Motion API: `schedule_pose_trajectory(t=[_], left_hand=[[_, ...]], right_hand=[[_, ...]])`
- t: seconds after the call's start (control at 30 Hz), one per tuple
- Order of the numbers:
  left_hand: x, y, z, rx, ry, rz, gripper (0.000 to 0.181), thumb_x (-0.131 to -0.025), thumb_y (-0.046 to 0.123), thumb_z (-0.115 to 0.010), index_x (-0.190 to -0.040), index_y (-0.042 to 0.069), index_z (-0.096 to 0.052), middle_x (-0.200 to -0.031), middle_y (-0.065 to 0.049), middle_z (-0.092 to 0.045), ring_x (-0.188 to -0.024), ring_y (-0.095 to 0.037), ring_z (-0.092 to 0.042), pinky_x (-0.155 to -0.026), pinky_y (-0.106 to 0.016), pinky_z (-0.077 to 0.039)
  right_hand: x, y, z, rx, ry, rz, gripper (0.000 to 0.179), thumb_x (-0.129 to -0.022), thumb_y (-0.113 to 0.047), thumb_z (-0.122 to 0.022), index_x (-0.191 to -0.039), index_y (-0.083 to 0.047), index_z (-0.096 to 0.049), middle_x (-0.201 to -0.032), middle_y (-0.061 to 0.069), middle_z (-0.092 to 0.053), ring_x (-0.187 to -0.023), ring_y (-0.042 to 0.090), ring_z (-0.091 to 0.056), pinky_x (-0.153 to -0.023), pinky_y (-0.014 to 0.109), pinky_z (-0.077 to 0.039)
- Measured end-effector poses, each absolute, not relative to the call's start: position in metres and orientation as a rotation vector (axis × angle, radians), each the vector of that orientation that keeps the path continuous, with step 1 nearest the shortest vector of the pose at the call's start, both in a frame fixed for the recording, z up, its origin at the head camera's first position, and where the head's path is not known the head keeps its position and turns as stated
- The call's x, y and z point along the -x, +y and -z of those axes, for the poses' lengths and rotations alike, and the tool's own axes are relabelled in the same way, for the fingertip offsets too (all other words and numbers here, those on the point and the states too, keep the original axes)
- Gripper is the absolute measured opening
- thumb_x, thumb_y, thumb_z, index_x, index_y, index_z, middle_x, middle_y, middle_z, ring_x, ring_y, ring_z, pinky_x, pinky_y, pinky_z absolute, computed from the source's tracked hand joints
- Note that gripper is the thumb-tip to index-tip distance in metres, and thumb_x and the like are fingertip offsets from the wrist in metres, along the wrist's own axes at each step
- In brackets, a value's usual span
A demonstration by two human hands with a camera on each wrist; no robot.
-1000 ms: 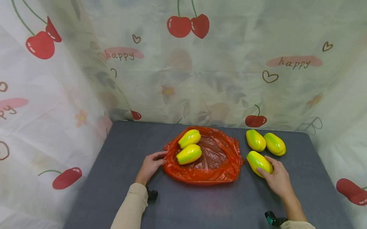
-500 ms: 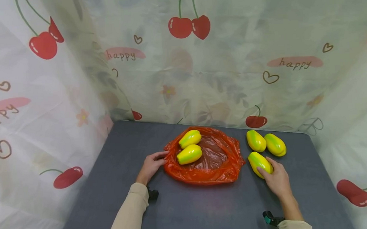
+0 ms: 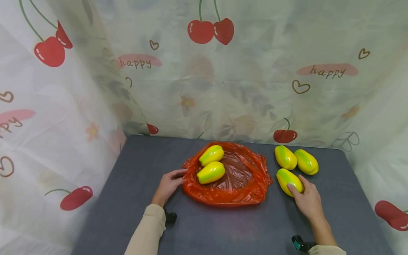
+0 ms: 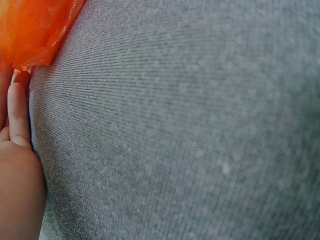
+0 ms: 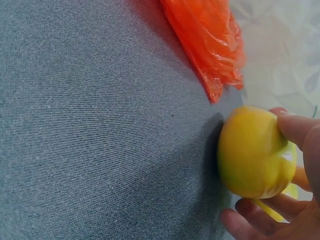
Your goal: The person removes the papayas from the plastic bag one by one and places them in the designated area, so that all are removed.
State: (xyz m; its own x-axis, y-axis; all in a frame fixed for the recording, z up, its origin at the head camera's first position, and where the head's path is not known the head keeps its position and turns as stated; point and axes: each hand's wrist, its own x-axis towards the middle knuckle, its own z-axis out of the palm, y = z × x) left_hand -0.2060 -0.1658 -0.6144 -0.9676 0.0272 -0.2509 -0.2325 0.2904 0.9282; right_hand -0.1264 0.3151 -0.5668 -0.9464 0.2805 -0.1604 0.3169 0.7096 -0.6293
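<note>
Two bagged fruits [image 3: 211,172] show only in head view; right hand [image 3: 308,199] grips another [image 5: 252,154], left's [image 3: 167,186] hold unclear.

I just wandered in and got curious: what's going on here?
A person's right hand grips a yellow-green fruit, with two more fruits lying just beyond it on the gray table. The left hand touches the left edge of an open red plastic bag. Two similar fruits lie in the bag.
</note>
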Motion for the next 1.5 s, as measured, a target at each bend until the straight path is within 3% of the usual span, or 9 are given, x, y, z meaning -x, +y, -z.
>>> schedule_pose_trajectory(t=[0.37,0.6,0.8,1.13,1.5], left_hand=[[0.206,-0.166,0.613,0.204,2.321,-1.754,0.038,-0.093,0.014,-0.069,-0.128,0.028,-0.072,-0.136,-0.001,-0.068,-0.134,-0.024,-0.057,-0.118,-0.050,-0.042],[0.204,-0.167,0.612,0.197,2.324,-1.759,0.038,-0.093,0.015,-0.069,-0.128,0.028,-0.072,-0.135,-0.001,-0.068,-0.133,-0.025,-0.057,-0.118,-0.051,-0.042],[0.204,-0.168,0.613,0.205,2.305,-1.764,0.037,-0.093,0.014,-0.069,-0.127,0.028,-0.073,-0.135,-0.001,-0.068,-0.133,-0.025,-0.057,-0.118,-0.051,-0.042],[0.206,-0.167,0.612,0.218,2.310,-1.767,0.037,-0.092,0.013,-0.068,-0.127,0.027,-0.073,-0.135,-0.001,-0.068,-0.133,-0.025,-0.057,-0.117,-0.050,-0.042],[0.207,-0.167,0.612,0.205,2.306,-1.750,0.038,-0.093,0.013,-0.067,-0.128,0.028,-0.072,-0.137,-0.001,-0.067,-0.136,-0.025,-0.055,-0.118,-0.052,-0.041]], right_hand=[[0.130,0.315,0.561,-0.483,2.851,1.030,0.084,-0.102,-0.053,-0.050,-0.161,-0.001,-0.021,-0.159,0.035,-0.026,-0.144,0.050,-0.029,-0.118,0.067,-0.027],[0.133,0.310,0.551,-0.474,2.935,0.847,0.090,-0.100,-0.061,-0.048,-0.162,-0.004,-0.018,-0.157,0.037,-0.021,-0.137,0.059,-0.023,-0.109,0.073,-0.029],[0.133,0.301,0.539,-0.375,3.047,0.675,0.090,-0.100,-0.061,-0.049,-0.161,0.000,-0.019,-0.155,0.039,-0.022,-0.131,0.063,-0.026,-0.104,0.075,-0.031],[0.139,0.289,0.521,-0.201,3.145,0.589,0.097,-0.095,-0.071,-0.047,-0.161,-0.004,-0.021,-0.157,0.040,-0.017,-0.141,0.063,-0.017,-0.112,0.081,-0.012],[0.146,0.276,0.520,-0.033,3.188,0.528,0.101,-0.090,-0.076,-0.050,-0.162,-0.010,-0.023,-0.163,0.034,-0.013,-0.146,0.064,-0.010,-0.109,0.087,-0.005]])
